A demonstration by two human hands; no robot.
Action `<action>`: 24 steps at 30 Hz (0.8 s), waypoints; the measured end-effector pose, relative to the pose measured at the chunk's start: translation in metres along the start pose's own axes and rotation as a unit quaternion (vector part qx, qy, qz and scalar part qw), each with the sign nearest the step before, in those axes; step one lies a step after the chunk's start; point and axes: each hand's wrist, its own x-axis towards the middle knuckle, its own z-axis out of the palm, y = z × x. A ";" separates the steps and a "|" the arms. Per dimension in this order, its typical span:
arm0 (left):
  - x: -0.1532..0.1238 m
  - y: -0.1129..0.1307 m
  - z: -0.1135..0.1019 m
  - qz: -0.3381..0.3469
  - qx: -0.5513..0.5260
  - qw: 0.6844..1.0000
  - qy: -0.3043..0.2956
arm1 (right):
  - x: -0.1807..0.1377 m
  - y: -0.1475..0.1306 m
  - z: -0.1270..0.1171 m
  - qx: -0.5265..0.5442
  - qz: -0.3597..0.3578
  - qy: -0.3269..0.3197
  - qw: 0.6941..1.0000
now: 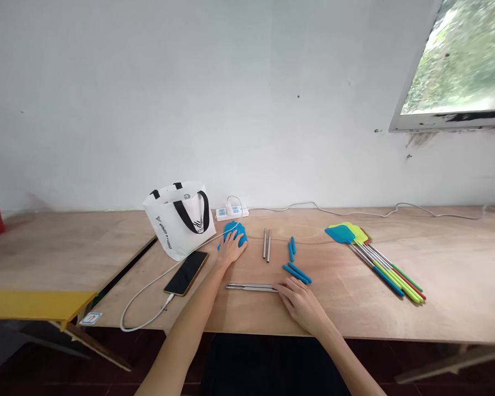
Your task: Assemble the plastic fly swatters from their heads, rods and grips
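Note:
My left hand [231, 248] lies with fingers spread on a small pile of blue swatter heads [236, 230] near the white bag. My right hand [300, 303] rests flat on the table, its fingertips touching the right end of two metal rods [251, 287] that lie side by side near the front edge. Two more metal rods [267, 244] lie upright in the middle. Several blue handle sleeves [297, 273] lie just right of them, close to my right hand.
A white tote bag [180, 219] stands at the back left, a phone [186, 273] on a white cable in front of it, a power strip [231, 211] by the wall. Several finished swatters [375, 254] in blue, green and red lie to the right. A gap separates the left table [58, 253].

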 end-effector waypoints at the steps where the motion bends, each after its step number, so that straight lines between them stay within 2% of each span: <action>1: -0.001 0.000 0.000 0.002 -0.004 1.000 0.001 | 0.000 0.000 0.000 0.002 0.001 0.000 1.000; 7: -0.012 0.005 -0.007 0.010 -0.019 1.000 0.012 | 0.001 0.002 0.001 0.023 0.017 0.000 1.000; 13: -0.030 0.008 -0.015 0.005 -0.023 1.000 0.017 | -0.001 0.010 0.001 0.068 0.067 0.004 0.995; 17: -0.049 0.008 -0.023 0.033 -0.037 0.999 0.006 | -0.006 0.023 -0.003 0.120 0.108 -0.013 0.987; 24: -0.098 0.007 -0.050 0.068 -0.069 0.995 -0.022 | -0.010 0.033 -0.007 0.173 0.121 -0.029 0.977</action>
